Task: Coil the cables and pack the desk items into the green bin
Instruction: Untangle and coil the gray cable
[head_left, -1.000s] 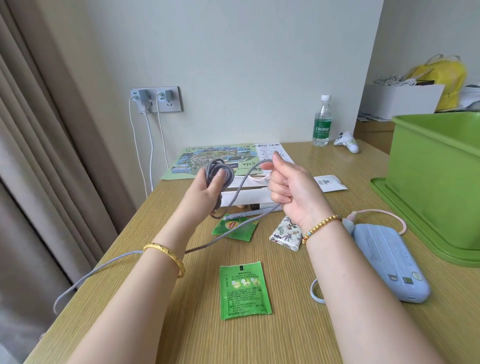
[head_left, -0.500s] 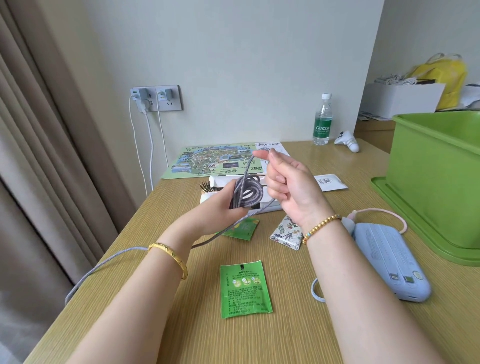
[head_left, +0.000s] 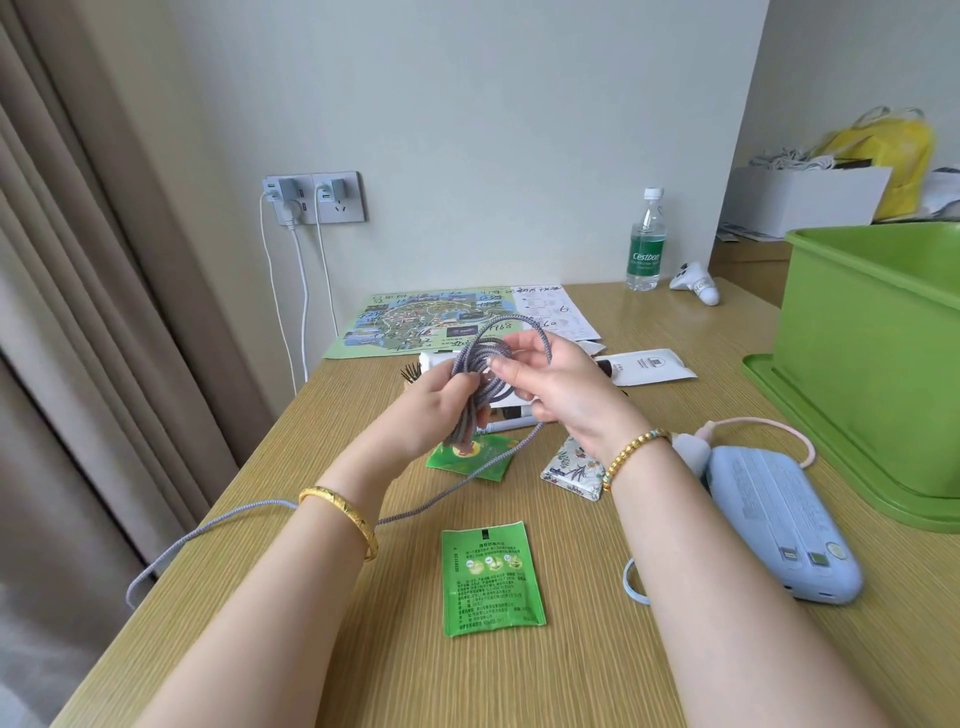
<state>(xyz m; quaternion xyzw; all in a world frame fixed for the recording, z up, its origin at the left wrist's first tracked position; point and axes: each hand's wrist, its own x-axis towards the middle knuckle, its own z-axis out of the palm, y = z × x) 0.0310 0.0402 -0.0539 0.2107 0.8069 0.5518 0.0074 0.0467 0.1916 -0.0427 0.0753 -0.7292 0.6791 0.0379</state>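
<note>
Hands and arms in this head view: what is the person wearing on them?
Both forearms are bare, with no sleeves in view. The left hand has a smooth, solid gold bangle around its wrist. The right hand has a bracelet of small round gold beads with a few turquoise ones near the top. No rings, watch or gloves show, and the fingernails look short and unpainted.

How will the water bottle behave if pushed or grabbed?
The bottle stands upright, tall on a narrow base, so a push near the cap would probably tip it; once down it would likely roll. It looks like thin clear plastic, so it may dent under a firm squeeze. Fill level is unclear, so its weight cannot be judged.
</note>
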